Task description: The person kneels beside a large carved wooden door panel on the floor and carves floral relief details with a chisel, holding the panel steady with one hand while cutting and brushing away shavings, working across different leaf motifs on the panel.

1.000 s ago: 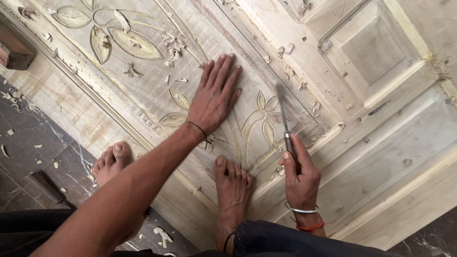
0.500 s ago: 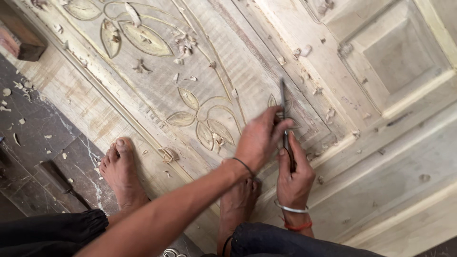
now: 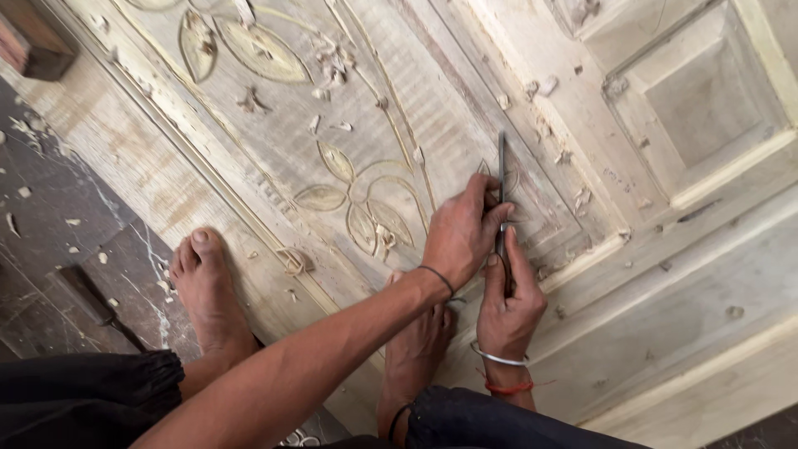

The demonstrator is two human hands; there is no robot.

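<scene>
A large pale wooden door panel [image 3: 632,274] lies flat on the floor, carved with leaf and stem patterns [image 3: 357,199]. My right hand [image 3: 509,301] grips the handle of a thin metal chisel [image 3: 500,179], its blade pointing away along the carved panel. My left hand [image 3: 462,233] rests across the chisel shaft, fingers pinching and steadying it just above the right hand. The blade tip sits near a carved leaf beside the ribbed border. My bare right foot [image 3: 416,349] stands on the panel below the hands.
My bare left foot [image 3: 204,287] rests on the panel's edge by the dark stone floor [image 3: 58,249]. A dark-handled tool [image 3: 96,303] lies on the floor at left. Wood chips [image 3: 332,62] litter the carving. A recessed square panel [image 3: 706,100] is at upper right.
My left hand left the flat carved surface and moved right onto the chisel shaft. The view shifted so the panel sits lower and left; the right hand keeps its hold.
</scene>
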